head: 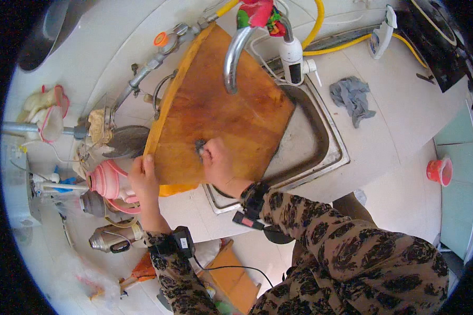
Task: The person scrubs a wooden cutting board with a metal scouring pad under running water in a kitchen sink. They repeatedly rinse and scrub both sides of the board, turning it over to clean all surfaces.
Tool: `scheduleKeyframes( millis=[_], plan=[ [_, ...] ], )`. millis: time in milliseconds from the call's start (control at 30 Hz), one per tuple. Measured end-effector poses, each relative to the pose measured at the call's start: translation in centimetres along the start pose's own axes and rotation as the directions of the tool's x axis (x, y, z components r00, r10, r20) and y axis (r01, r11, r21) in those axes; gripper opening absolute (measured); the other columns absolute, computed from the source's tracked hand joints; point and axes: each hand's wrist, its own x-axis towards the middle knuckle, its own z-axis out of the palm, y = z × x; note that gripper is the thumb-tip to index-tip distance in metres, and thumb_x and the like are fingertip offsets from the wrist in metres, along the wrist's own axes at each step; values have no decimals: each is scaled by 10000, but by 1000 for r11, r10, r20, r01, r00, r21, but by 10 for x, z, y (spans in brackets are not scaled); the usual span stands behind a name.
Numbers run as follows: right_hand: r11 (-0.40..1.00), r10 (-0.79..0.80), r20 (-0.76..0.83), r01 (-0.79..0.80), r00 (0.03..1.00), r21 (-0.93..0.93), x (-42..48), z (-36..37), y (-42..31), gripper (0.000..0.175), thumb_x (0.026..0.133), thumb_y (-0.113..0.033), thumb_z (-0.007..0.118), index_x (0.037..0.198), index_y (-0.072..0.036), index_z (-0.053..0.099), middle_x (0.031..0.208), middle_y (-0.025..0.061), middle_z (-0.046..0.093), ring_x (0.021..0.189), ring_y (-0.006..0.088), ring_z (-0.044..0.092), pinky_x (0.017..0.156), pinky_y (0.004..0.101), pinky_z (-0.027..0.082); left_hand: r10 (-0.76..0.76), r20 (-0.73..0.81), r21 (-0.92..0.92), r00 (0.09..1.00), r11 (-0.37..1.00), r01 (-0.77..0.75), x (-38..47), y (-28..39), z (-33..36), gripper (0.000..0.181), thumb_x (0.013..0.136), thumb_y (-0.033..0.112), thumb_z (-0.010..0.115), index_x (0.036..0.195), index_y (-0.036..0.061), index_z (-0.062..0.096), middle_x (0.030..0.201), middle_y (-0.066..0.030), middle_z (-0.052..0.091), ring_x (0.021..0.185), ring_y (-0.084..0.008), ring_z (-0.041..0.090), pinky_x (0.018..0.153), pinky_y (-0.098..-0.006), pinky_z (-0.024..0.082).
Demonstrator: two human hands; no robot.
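Note:
A large wooden board (pixel 224 118), darkly stained in its middle and upper part, lies tilted over the steel sink (pixel 305 130). My left hand (pixel 145 183) grips the board's near left corner, with its fingers over the edge. In my right hand (pixel 218 163) is a dark grey scouring pad (pixel 200 145), pressed on the board's lower face. The curved metal faucet (pixel 232 63), with red and green wrapping at its top, hangs over the board. What the board covers of the sink is hidden.
A grey cloth (pixel 352 100) and a spray bottle (pixel 382 35) are on the counter at right. Close to my left hand stand a pink thermos jug (pixel 108 179) and a metal thermos (pixel 112 237). A yellow hose (pixel 339 47) runs along the wall. A red cup (pixel 439 171) is at far right.

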Motion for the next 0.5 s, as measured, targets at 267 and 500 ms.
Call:
scheduleKeyframes(
  millis=[267,500],
  plan=[
    [785,574,-414,-619,707,30,88,-71,9,99,814,-71,539,790,11,489,790,207,509,822,378,493,728,411,400,35,-67,40,997,999,-32,0,-1,3,273,869,218,552,763,-34,549,585,-101,488,539,-168,415,501,-334,350],
    [969,134,-374,-200,918,-145,102,-57,10,75,728,-27,527,738,38,490,747,243,501,774,412,496,610,480,397,61,-48,61,997,996,-58,-3,-1,-1,225,849,177,565,776,-35,550,570,-86,462,535,-166,396,496,-322,345]
  ],
)
